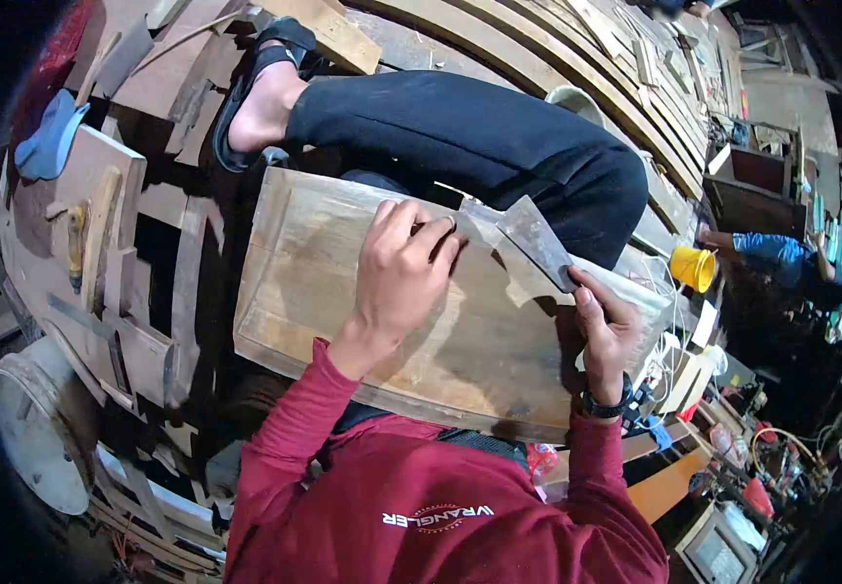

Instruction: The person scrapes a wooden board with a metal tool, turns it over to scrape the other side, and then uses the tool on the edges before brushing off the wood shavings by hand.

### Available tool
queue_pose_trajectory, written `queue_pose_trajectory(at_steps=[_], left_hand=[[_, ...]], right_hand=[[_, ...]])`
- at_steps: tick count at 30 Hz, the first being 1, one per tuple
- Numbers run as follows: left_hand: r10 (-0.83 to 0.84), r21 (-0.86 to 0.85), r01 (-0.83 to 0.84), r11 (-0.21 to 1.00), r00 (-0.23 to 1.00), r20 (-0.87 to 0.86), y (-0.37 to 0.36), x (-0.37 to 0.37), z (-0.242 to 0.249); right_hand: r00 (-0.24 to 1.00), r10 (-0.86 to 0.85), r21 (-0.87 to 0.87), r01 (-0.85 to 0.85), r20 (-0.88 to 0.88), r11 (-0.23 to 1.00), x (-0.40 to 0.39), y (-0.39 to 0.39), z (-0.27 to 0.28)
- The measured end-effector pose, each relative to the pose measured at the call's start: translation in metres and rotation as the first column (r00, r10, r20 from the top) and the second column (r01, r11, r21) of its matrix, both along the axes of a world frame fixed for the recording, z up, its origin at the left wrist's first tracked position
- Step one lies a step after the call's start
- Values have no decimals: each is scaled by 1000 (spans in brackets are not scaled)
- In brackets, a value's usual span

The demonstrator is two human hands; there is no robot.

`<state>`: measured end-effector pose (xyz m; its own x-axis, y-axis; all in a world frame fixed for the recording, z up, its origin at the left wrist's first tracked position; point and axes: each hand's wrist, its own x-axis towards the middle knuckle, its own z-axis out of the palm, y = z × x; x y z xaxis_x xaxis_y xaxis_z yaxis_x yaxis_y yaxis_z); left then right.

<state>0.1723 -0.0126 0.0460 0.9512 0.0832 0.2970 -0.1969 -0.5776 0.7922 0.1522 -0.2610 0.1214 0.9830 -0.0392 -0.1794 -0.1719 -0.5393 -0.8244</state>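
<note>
A wide, worn wooden panel (343,302) with a raised border lies tilted across my lap. My left hand (401,282) rests palm down on its middle, fingers bent, fingertips touching the near end of a flat metal scraper (533,238). My right hand (604,331), with a watch on the wrist, grips the scraper's other end at the panel's right edge. The blade lies slanted against the wood. A leg in black trousers (460,131) with a sandalled foot (265,97) stretches just beyond the panel.
Curved wooden planks (537,49) run across the back. Boards and offcuts (100,224) lie left, with a blue cloth (51,136) and a white drum (36,428). At right stand a yellow bucket (693,268) and a person in blue (781,258), with cluttered tools below.
</note>
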Motion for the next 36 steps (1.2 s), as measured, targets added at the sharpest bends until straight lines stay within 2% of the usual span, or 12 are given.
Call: queue_pose_trajectory(at_steps=[6,7,10,11,14,16,17,18,21,26,30,36], left_hand=[[7,-76,-5,997,999,34,2,6,-13],[51,-61,-49,997,998,35,2,8,-12],[218,-205,-224,953,975,-54,14,15,-4],[237,-128,-234,964,971,12,23,17,-5],[195,-67,-194,979,981,9,52,19,2],[291,4,-291,957,957,9,80,22,4],[364,-4,-367,930,925,-111,97,19,-1],[478,145,-456,878,842,-249,110,19,1],[565,207,-531,821,807,-172,137,6,-23],[359,279,-316,907,926,-117,108,-9,-4],[181,105,-165,981,969,-167,61,-14,-3],[152,58,-147,987,984,-90,36,-11,-8]], right_hand=[[1000,7,9,-7,6,1000,4,-1,-2],[1000,12,9,-12,14,1000,5,-1,-3],[1000,10,15,-10,1,1000,5,0,-2],[1000,10,14,-10,-3,1000,5,0,-2],[1000,23,-14,-23,-21,1000,7,-1,0],[999,31,-27,-32,-22,999,7,-1,1],[1000,29,-16,-29,-4,999,6,-1,0],[1000,28,-12,-28,-4,1000,6,0,0],[1000,10,3,-10,-22,1000,5,-2,0],[998,-58,36,59,-28,998,4,-3,-5],[995,-69,27,71,-66,997,4,-5,-4],[999,25,-47,-27,-43,999,7,3,4]])
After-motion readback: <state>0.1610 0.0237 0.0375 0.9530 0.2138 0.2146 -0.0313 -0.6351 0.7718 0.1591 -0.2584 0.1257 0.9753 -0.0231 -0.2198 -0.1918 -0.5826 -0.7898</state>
